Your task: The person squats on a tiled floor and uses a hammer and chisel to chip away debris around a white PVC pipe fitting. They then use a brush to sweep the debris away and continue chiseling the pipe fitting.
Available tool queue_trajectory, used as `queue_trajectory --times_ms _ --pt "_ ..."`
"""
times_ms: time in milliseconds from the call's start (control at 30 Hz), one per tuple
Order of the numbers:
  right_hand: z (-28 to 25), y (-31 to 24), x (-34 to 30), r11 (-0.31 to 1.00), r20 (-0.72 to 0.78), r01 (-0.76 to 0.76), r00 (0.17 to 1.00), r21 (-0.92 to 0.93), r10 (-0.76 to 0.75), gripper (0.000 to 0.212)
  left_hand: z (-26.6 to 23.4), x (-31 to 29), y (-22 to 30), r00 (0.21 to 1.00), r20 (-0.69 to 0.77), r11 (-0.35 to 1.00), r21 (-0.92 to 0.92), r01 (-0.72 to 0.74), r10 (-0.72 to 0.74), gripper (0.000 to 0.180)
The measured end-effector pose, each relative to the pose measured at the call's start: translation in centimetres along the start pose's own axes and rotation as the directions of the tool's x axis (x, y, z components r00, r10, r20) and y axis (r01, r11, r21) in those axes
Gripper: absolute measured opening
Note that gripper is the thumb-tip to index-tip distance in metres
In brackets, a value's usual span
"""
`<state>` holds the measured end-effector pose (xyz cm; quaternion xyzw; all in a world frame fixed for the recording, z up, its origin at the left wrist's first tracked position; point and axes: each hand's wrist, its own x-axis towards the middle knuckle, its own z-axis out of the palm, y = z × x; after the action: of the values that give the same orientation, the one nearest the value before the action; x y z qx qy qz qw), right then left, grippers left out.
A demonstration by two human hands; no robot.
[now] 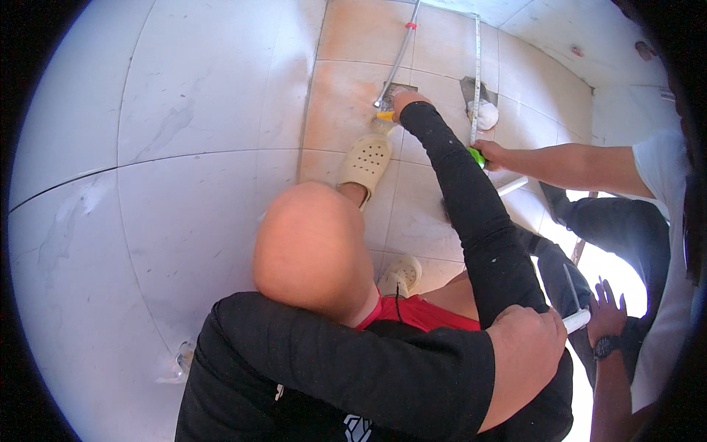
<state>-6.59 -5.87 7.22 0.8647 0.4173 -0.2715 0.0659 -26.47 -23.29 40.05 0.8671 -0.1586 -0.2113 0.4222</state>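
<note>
1. Yellow piece (384, 116), at the near edge of the dark square patch (401, 87) in the tiled floor (353, 88) in the head view. The person's right hand (409, 102) is over the patch, curled, with the yellow piece right beside it; the fingers are hidden, so I cannot tell whether they pinch it.
2. The left hand (532, 328) is well to the near right of the patch, its knuckles bent. A white tube end (577, 321) shows just beyond it; whether the hand grips that, I cannot tell.
3. The step in hand looks like close work at the patch; the next move seems to call for a steady right hand and a firm hold.
4. A silver rod (401, 55) slants down to the patch's left edge, and a cream clog (366, 160) stands on the near side; both probably crowd the hand.
5. Right of the patch, a co-worker's hand (495, 155) holds a green tape measure (477, 157), its strip (477, 66) running past a white lump (483, 116).
</note>
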Motion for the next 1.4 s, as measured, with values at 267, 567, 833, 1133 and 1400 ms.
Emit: queue_trajectory --times_ms 267,567,833,1133,1400 --pt "-0.4 0.0 -0.4 0.965 -0.021 0.248 0.969 0.09 -0.247 0.025 5.3 0.9 1.2 0.985 -0.168 0.74 0.666 0.09 0.031 0.036" --pt "2.3 0.3 0.3 0.975 -0.048 0.108 0.994 0.195 -0.101 0.027 2.7 -0.2 0.8 0.979 -0.203 0.944 0.327 0.043 0.026 0.029" --pt "4.4 -0.9 0.9 0.963 -0.059 -0.005 0.998 0.269 0.022 0.031 13.6 3.9 1.3 0.979 -0.144 -0.698 0.687 0.202 0.142 0.034" --pt "6.9 -2.7 2.1 0.934 -0.101 0.17 0.984 0.314 -0.145 0.032 13.6 3.9 0.3 0.964 -0.147 -0.72 0.641 0.264 0.223 0.037" --pt "5.6 -2.8 3.2 0.928 -0.121 0.038 0.993 0.37 0.008 0.033 8.1 1.0 -0.7 0.969 -0.187 0.561 0.825 0.067 0.16 0.036"
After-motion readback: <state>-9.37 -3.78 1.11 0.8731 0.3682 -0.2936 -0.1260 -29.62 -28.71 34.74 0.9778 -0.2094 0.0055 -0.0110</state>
